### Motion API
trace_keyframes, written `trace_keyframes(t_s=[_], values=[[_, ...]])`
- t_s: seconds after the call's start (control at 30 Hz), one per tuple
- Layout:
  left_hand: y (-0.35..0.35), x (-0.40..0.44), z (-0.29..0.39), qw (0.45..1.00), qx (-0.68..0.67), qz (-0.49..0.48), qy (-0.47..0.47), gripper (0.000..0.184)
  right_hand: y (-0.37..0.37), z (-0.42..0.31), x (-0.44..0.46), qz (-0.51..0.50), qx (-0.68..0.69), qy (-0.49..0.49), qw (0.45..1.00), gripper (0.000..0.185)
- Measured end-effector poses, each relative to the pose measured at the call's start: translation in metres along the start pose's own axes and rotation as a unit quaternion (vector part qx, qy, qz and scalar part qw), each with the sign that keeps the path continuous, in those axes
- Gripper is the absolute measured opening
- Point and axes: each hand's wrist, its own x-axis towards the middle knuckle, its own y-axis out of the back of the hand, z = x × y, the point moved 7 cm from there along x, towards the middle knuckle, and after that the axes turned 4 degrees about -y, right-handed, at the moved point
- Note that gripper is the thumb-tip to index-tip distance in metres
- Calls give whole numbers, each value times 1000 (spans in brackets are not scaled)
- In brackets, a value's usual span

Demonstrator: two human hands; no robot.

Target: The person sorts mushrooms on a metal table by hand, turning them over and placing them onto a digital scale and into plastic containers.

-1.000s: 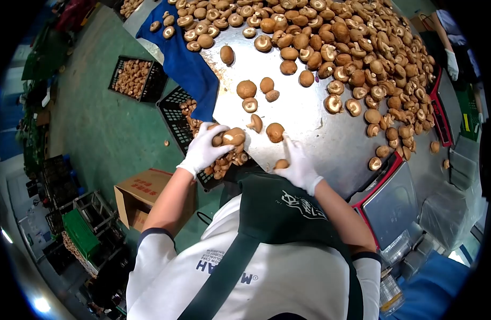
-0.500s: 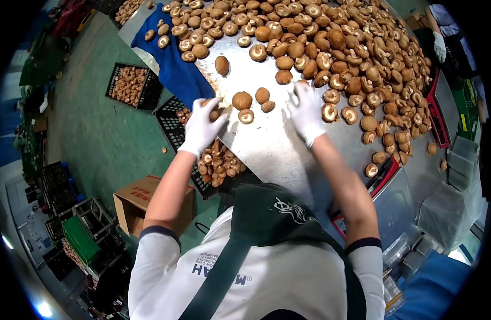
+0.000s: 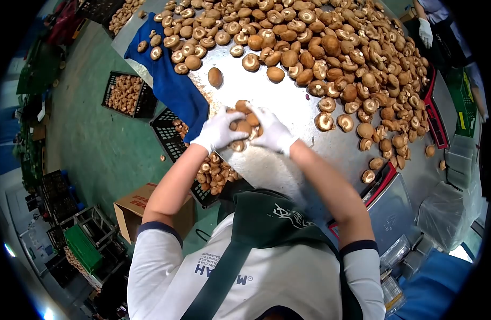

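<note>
My left hand (image 3: 220,129) and my right hand (image 3: 273,131), both in white gloves, close in from either side on a small cluster of shiitake mushrooms (image 3: 244,127) near the table's left edge. Fingers of both hands curl round the brown caps, hiding part of them. One pale-gilled mushroom (image 3: 237,145) shows below the cluster by my left hand. A single mushroom (image 3: 215,77) lies apart farther up the metal table (image 3: 293,101). Under the table edge, a black crate (image 3: 168,125) holds more mushrooms (image 3: 216,173).
A large heap of shiitake (image 3: 357,58) covers the table's far and right side. Blue cloth (image 3: 173,88) drapes over the left edge. Another filled crate (image 3: 125,95) and a cardboard box (image 3: 136,205) stand on the floor. A co-worker's gloved hand (image 3: 426,33) shows at upper right.
My right hand has moved left from the heap's edge, and my left hand slightly right. The scattered mushrooms are now gathered between both hands.
</note>
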Motion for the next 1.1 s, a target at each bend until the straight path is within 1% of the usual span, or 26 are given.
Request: trace_keyframes(t_s=[0.07, 0.13, 0.17, 0.2, 0.27, 0.33, 0.37, 0.4, 0.43, 0.47, 0.5, 0.53, 0.57, 0.6, 0.67, 0.73, 0.77, 0.8, 0.83, 0.87, 0.9, 0.93, 0.97, 1.0, 1.07, 1.1], values=[[-4, -24, -5, 1000, -9, 5, 9, 58, -19, -17, -15, -4, -31, -16, 999, 102], [-6, -54, -17, 999, -26, 3, 30, 56, -47, -26, -22, -51, 29, 6, 998, 92], [-10, -69, -26, 998, -36, -15, 43, 53, -68, -30, -27, -5, -14, 76, 997, 86], [-14, -85, -39, 997, -46, -31, 57, 50, -75, -44, -36, -51, -30, 74, 996, 81], [-18, -115, -66, 995, -86, -10, 48, 41, -89, -70, -42, -89, 56, 189, 976, 69], [-12, -144, -87, 982, -130, 19, 135, 34, -86, -90, -39, -30, 37, 268, 962, 58], [-7, -156, -94, 979, -131, 67, 144, 28, -79, -88, -26, -88, 67, 195, 975, 48], [-5, -164, -102, 972, -165, 99, 132, 27, -55, -91, -12, -74, 13, 146, 986, 41], [-6, -168, -107, 963, -208, 132, 107, 26, -44, -66, 11, 39, 61, 90, 993, 35], [-6, -170, -110, 950, -251, 164, 82, 26, -9, -60, 27, 126, 14, 33, 991, 34], [-10, -169, -108, 922, -338, 159, 103, 24, 30, -52, 38, 212, -35, -23, 976, 34], [-12, -166, -97, 885, -422, 152, 122, 23, 59, -47, 45, 297, -151, 14, 943, 34], [-12, -162, -82, 841, -502, 145, 139, 22, 82, -40, 48, 375, -264, 52, 887, 34], [-8, -160, -63, 817, -530, 98, 205, 25, 92, -14, 59, 350, -278, -14, 894, 31], [-18, -138, -42, 760, -630, 77, 139, 28, 99, 4, 56, 328, -238, 65, 912, 34], [-32, -111, -29, 743, -658, 76, 96, 29, 101, 14, 48, 344, -126, 60, 928, 32], [-37, -104, -22, 733, -669, 54, 111, 29, 102, 26, 41, 349, 27, 27, 936, 33], [-45, -89, -14, 705, -701, 66, 85, 31, 95, 45, 40, 327, 142, 1, 934, 35], [-49, -81, -6, 707, -701, 31, 86, 33, 88, 45, 33, 252, 293, -65, 920, 34], [-52, -74, 2, 709, -700, -4, 87, 35, 77, 41, 21, 169, 434, -131, 875, 33], [-53, -63, 8, 711, -697, -8, 86, 37, 75, 35, 11, 152, 438, -109, 879, 34], [-55, -52, 13, 714, -695, -12, 86, 39, 72, 23, 1, 151, 487, -77, 857, 37], [-58, -43, 18, 717, -692, -16, 87, 42, 69, 14, -9, 136, 505, -71, 850, 39], [-64, -35, 22, 695, -714, -28, 84, 46, 66, 6, -18, 120, 523, -66, 841, 42], [-74, -20, 29, 650, -754, -49, 73, 55, 46, 9, -24, 71, 470, -68, 877, 42], [-79, -14, 36, 638, -761, -57, 100, 57, 38, -3, -27, 53, 350, -33, 935, 38]])
